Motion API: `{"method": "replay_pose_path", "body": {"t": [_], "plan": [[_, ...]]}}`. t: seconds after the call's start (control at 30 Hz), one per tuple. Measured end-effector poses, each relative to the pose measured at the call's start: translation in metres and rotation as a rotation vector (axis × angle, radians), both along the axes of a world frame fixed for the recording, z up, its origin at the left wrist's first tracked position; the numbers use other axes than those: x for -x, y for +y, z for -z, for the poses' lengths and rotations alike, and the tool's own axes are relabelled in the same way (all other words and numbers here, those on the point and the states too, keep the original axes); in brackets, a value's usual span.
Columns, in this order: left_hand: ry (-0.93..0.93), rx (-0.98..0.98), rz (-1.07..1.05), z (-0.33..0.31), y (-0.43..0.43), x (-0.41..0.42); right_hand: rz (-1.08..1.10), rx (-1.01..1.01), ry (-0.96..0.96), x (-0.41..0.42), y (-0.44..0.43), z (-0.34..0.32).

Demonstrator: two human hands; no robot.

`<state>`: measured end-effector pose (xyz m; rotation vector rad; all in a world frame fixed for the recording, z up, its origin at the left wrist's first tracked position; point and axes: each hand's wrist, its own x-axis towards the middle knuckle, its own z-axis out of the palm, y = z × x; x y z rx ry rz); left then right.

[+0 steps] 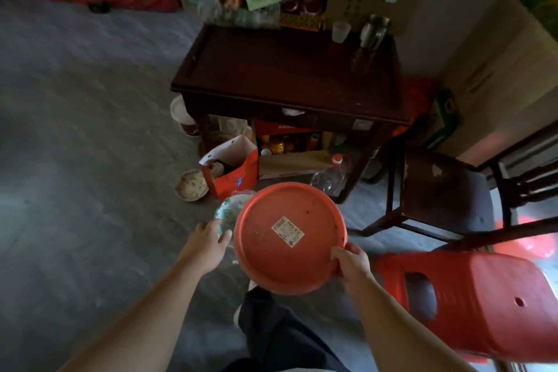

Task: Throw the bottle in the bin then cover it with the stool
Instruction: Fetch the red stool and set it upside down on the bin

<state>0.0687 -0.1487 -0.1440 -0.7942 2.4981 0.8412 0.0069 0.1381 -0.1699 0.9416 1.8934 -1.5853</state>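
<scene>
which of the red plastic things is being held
The round red stool, held at its rim by the right hand. The square red stool at right stands untouched, with no hand on it.

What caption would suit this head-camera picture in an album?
Right hand grips a round red stool seen from its underside, left hand beside a patterned bin.

Grey floor (75,130), dark wooden table (287,69), chair (447,190)
</scene>
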Motion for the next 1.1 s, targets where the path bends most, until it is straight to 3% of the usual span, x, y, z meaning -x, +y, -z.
{"method": "replay_pose_path", "body": {"t": [0.83,1.1], "plan": [[-0.082,-0.034,-0.046,0.038,-0.147,0.074,-0.117,-0.035,-0.073,0.075,-0.146,0.034],[-0.126,-0.051,-0.002,0.055,-0.182,0.081,-0.060,-0.049,-0.095,0.076,-0.177,0.046]]}}
